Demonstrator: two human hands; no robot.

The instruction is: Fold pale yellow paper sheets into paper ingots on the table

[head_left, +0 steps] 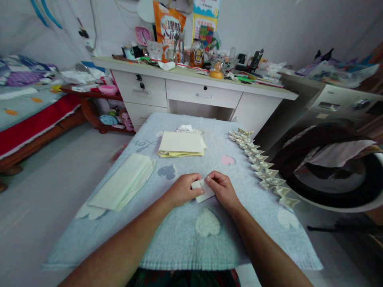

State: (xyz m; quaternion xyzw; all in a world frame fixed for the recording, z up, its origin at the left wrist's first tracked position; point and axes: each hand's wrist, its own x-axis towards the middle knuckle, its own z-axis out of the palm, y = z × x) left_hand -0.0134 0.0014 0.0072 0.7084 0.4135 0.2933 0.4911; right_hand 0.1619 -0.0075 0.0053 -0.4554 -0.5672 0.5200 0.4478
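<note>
Centrally, left hand [183, 190] and right hand [224, 191] pinching paper [205, 194], forearms [134, 233] converging.

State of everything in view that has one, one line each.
Left hand: gripping the paper piece
Right hand: fingers on the same piece
Paper piece: small, held between both hands
Paper stack: lying flat, edges uneven
Left-side paper: lying flat, set at a slant
Folded paper pieces: folded to points, in a row
Middle desk drawer: shut
Orange bag: upright
Washer door: looks open, cloth draped over
</note>
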